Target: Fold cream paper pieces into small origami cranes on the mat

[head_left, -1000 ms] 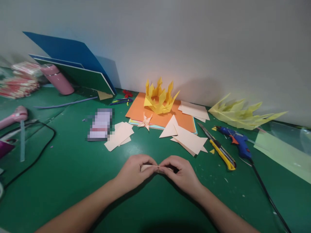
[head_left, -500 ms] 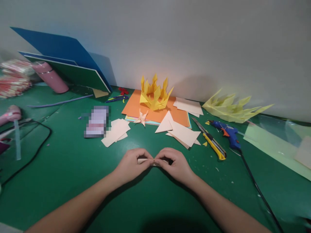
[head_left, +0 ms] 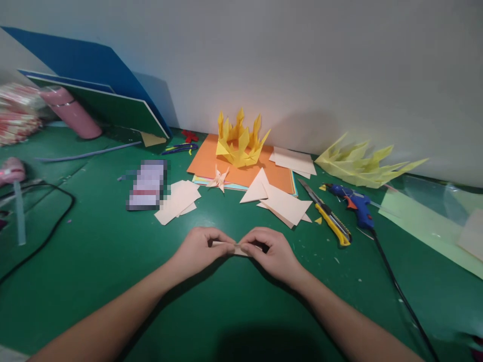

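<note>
My left hand [head_left: 198, 250] and my right hand [head_left: 269, 253] meet low over the green mat [head_left: 98, 251], both pinched on a small folded piece of pale peach paper [head_left: 237, 248]. Only a narrow strip of that paper shows between the fingertips. Beyond the hands lie loose peach paper pieces [head_left: 283, 203] and another small stack [head_left: 177, 200]. A small folded peach star [head_left: 219, 178] rests on the orange sheet [head_left: 211, 163], behind it a yellow spiky paper crown [head_left: 239, 141].
A yellow utility knife [head_left: 332, 221] and a blue glue gun [head_left: 356, 206] with its black cord lie to the right. A pale yellow spiky paper shape [head_left: 362, 163] sits by the wall. At left: blue and green boards [head_left: 94, 95], a pink bottle [head_left: 71, 113], a black cable [head_left: 49, 226].
The view has shifted a little; the hands stay together on the paper, with the fingertips now slightly further apart along the strip.
</note>
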A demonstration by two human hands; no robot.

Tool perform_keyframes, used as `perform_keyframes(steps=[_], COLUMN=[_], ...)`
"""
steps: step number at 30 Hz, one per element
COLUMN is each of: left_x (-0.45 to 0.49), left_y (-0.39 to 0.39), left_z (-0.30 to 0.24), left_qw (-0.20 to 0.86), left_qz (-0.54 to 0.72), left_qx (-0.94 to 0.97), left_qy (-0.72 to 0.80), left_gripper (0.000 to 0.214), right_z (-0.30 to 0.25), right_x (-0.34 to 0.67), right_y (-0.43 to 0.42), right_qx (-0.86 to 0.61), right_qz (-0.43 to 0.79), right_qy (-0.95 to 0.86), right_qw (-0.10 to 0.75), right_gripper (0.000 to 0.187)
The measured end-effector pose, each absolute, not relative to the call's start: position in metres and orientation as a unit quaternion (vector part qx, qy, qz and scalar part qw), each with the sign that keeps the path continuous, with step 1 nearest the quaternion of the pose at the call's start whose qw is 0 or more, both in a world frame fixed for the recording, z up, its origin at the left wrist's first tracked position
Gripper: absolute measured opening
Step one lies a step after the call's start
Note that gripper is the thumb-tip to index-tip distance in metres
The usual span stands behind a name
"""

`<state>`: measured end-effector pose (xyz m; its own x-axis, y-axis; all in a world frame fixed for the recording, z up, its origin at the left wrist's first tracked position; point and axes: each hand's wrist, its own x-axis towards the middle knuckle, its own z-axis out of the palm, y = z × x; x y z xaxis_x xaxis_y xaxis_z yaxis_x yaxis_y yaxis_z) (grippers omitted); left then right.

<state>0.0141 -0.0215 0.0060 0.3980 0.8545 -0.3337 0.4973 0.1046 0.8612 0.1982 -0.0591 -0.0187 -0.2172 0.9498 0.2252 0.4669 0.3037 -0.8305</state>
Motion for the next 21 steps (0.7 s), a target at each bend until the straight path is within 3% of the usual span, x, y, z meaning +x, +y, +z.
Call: perform_keyframes(steps=[12,21], left_x=[0.0148,0.0103], left_y=[-0.0218,-0.0153], left_z=[0.0150,0.0090], left_qw=[0.573,0.645], left_qz=[0.183,0.299], left_qx=[0.589,0.463], left_qy=[0.540,0.530], left_gripper=[0.006,0.028], right_z=[-0.0180,-0.0174], right_x=[0.1982,0.2004], right_y=[-0.0637,-0.0595], right_qx=[-0.484,-0.544], right_qz=[0.354,0.375], right_qy=[-0.695,-0.629], right_qw=[0.397,0.410], right_gripper=[0.015,0.015])
